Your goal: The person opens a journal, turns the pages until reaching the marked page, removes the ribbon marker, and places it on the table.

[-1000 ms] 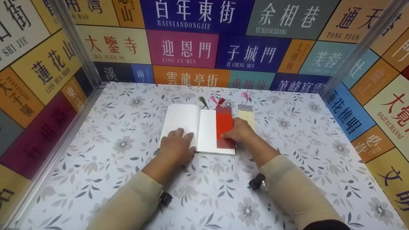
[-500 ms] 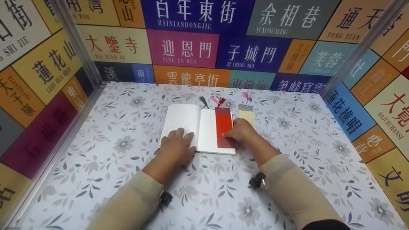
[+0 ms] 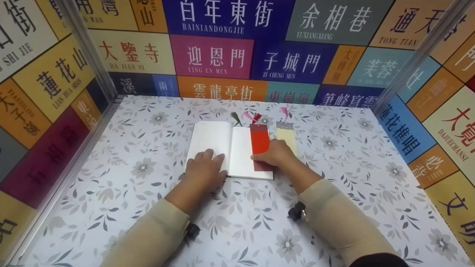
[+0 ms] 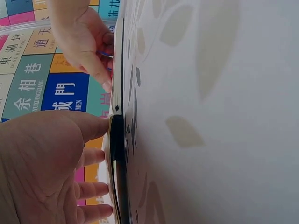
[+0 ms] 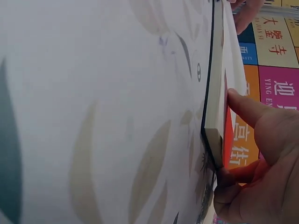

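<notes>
A notebook with blank white pages (image 3: pixel 210 139) lies open on the table. My left hand (image 3: pixel 205 168) rests with spread fingers on the lower part of its left page; in the left wrist view the thumb (image 4: pixel 93 125) is at the book's near edge. Along the outer side of the right page lies a red bookmark (image 3: pixel 259 138) with a tassel at its top, tilted slightly. My right hand (image 3: pixel 279 152) holds it at its right edge, thumb (image 5: pixel 245 103) on its face and curled fingers at the book's outer edge. The hand covers part of the bookmark.
A cream bookmark (image 3: pixel 285 129) with a grey top and pink tassel lies right of the notebook, partly behind the right hand. Green (image 3: pixel 236 118) and pink tassels (image 3: pixel 249 117) stick out beyond the notebook's top edge. Sign-printed panels (image 3: pixel 215 55) stand around the floral tabletop (image 3: pixel 148 207).
The red bookmark has tilted slightly, its lower end shifting right. My right thumb has slid left and down across it, covering more. The left hand and notebook stay put.
</notes>
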The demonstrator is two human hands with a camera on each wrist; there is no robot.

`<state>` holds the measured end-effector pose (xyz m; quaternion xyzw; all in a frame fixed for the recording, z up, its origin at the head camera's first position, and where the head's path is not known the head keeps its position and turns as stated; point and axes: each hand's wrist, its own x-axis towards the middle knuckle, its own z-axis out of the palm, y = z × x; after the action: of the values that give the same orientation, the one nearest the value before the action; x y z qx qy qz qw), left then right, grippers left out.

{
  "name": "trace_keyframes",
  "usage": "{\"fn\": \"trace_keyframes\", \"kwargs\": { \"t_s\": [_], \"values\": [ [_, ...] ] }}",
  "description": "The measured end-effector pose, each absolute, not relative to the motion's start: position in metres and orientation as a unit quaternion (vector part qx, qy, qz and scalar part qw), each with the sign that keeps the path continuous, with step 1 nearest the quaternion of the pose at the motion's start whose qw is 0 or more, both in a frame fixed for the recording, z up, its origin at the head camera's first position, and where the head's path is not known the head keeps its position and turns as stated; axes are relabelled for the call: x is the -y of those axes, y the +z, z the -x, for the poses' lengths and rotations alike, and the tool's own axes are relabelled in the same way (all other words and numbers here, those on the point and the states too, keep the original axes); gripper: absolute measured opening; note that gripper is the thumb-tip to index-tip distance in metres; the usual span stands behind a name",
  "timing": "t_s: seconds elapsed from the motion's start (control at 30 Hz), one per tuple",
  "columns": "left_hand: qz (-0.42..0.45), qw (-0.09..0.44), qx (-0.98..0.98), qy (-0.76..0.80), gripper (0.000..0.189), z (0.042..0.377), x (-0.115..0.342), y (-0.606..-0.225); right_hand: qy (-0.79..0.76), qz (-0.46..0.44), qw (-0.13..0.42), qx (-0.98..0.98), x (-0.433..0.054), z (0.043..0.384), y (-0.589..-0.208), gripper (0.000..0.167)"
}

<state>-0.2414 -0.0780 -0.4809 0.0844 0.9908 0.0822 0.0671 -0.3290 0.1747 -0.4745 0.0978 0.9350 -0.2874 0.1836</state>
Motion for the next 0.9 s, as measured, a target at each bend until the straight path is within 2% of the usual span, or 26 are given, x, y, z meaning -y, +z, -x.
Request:
{"fn": "trace_keyframes", "kwargs": {
  "t_s": [0.4,0.67,0.9],
  "values": [
    [-0.085,0.065,-0.992,0.073,0.063,0.241,0.079,-0.483,-0.384,-0.135,0.147,-0.902,-0.189,0.346,-0.469,0.047],
    [-0.080,0.072,-0.992,0.071,0.063,0.242,0.077,-0.483,-0.544,-0.192,0.153,-0.803,-0.216,0.360,-0.452,0.045],
    [-0.079,0.069,-0.991,0.079,0.063,0.242,0.077,-0.483,-0.632,-0.215,0.087,-0.740,-0.254,0.381,-0.428,0.045]
  ]
}}
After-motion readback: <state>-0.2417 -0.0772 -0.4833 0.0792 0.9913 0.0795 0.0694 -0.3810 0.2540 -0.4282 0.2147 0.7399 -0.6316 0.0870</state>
